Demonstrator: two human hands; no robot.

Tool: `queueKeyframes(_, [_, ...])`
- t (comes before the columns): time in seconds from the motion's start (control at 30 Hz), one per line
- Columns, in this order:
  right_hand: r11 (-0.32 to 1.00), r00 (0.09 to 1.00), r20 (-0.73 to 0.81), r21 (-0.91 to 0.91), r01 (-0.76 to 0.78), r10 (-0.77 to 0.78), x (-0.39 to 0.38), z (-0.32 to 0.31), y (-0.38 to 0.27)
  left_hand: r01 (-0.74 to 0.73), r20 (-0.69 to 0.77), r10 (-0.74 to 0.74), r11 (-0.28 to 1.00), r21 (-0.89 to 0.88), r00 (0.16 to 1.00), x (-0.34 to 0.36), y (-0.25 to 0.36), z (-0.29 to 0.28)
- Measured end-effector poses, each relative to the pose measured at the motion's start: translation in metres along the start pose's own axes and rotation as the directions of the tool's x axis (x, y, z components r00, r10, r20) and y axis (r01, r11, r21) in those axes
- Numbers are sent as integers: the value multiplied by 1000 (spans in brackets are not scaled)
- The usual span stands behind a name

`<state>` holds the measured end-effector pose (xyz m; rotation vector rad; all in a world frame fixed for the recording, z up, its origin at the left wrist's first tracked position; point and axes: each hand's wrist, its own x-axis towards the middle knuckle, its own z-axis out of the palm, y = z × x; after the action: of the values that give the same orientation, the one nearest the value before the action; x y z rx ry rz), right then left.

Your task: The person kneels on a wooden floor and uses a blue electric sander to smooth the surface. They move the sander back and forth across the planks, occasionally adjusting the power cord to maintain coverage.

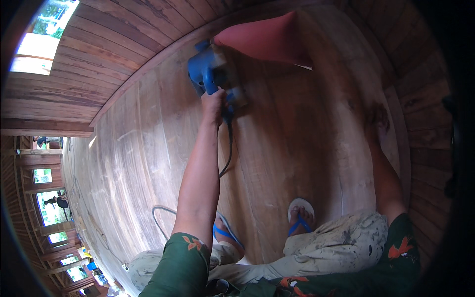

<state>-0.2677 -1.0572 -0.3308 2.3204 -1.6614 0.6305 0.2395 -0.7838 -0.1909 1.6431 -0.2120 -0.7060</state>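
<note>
My left hand [213, 104] is wrapped round the handle of a blue power tool [200, 69], which rests on the wooden floorboards [262, 168] ahead of me, slightly blurred. A pinkish-red bag [260, 37] extends from the tool to the right, and a black cord [229, 148] trails back from it beside my left forearm. Off to the right, my right hand [377, 119] is on the floor near the base of the wall, fingers apart, somewhat blurred and shadowed, with nothing visible in it.
Plank walls [114, 39] curve along the top and right. My sandalled feet [299, 218] are below me; a grey cord [163, 208] loops on the floor. At the far left are open windows, posts, two distant people [59, 202] and assorted small items.
</note>
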Motion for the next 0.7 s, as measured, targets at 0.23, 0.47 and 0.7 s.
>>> queueKeyframes(0.23, [997, 997, -42, -26, 68, -69, -14, 42, 34, -79, 15, 79, 997, 27, 997, 39, 10, 16])
queueKeyframes(0.47, [970, 934, -261, -61, 236, -243, -22, 72, 52, -55, 2, 55, 996, 64, 998, 78, 33, 23])
queueKeyframes(0.7, [955, 797, -540, -42, 294, -269, 3, 17, 35, -69, -38, 72, 995, 75, 997, 98, 38, 22])
